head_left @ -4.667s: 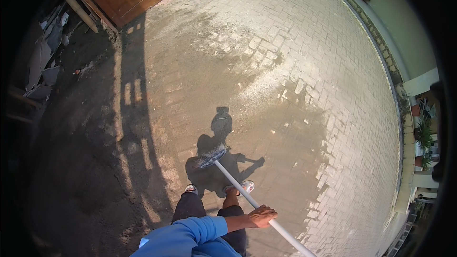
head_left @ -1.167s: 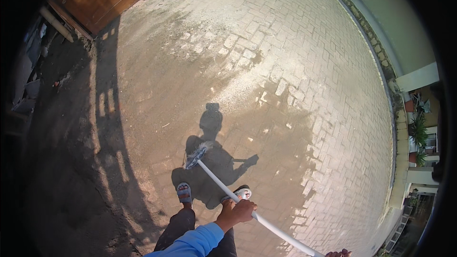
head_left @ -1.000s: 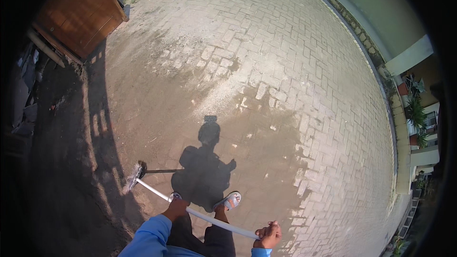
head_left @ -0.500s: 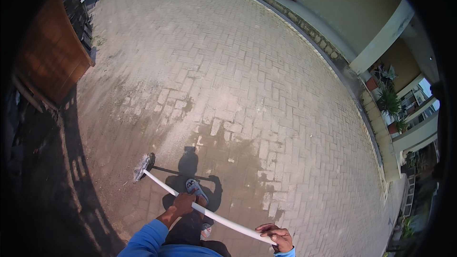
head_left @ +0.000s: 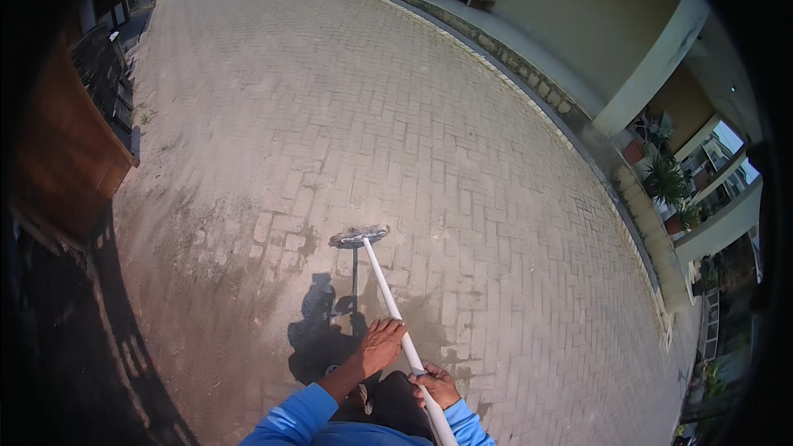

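Note:
A push broom with a long white handle [head_left: 382, 282] slants forward from my body, its oblong grey, dusty head [head_left: 359, 236] down on the paving. My left hand [head_left: 382, 345] is closed on the handle's middle stretch, its fingers laid over the pole. Lower down and closer to me, my right hand [head_left: 435, 384] wraps the same handle from the right side. The handle's end runs out of the lower edge of the view.
Brick paving [head_left: 396, 132], sandy toward the left, surrounds me. A brown wooden panel [head_left: 70, 149] stands at the left. Along the right runs a raised kerb [head_left: 529, 74], with a pillar [head_left: 652, 66] and potted plants [head_left: 665, 177] behind it. My shadow [head_left: 318, 334] falls ahead.
The broom head has swung from the left to the front, farther from me. Both hands have shifted closer together on the handle, the right one moving leftward and the left one rightward.

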Tool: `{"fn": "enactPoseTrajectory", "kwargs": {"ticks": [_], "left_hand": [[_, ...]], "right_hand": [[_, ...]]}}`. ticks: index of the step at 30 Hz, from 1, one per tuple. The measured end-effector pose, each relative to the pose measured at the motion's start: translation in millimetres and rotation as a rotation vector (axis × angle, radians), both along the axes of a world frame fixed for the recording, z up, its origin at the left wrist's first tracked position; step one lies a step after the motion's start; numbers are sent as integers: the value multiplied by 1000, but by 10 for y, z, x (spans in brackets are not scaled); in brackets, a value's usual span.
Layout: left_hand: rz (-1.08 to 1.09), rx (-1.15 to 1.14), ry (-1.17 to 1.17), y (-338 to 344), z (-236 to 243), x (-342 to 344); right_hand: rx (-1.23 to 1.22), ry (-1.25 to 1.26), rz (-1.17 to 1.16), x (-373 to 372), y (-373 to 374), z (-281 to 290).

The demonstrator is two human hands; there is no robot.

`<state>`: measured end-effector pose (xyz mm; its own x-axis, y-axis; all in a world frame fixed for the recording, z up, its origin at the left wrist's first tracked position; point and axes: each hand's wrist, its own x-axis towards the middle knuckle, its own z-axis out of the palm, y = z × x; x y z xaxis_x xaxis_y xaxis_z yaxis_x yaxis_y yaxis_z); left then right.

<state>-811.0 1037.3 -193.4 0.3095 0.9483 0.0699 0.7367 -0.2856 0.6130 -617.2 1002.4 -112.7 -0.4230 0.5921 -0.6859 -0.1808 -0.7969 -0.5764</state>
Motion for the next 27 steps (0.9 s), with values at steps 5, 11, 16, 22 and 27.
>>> {"fn": "enactPoseTrajectory", "kwargs": {"ticks": [5,11,16,22,27], "left_hand": [[-59,198,-480,14,763,-1],[120,317,-1102,1414,799,15],[218,79,-1127,2506,200,-380],[458,-68,-928,2257,1120,-1348],[896,-26,-697,1965,2424,-1661]], "right_hand": [[84,12,-306,-348,1168,-222],[107,-114,-429,-606,2984,-778],[-59,-248,-293,-476,4568,-1912],[-185,-636,309,-1533,4508,-2972],[-426,-7,478,-2667,3350,-2487]]}}
